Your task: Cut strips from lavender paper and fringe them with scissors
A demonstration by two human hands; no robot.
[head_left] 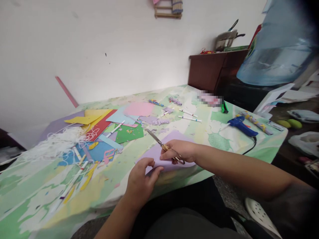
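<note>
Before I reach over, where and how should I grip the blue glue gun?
The handle seems best, approached from the right, near side. The blue glue gun lies with its handle slanting right and near, nozzle pointing left; a decorated stick lies just behind. Grip short of the cord at the handle's end. The right hand holds scissors, so free it first.

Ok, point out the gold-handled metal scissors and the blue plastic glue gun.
Gold-handled metal scissors (162,146), head view: near the pivot.
Blue plastic glue gun (241,127), head view: on the body.
</note>
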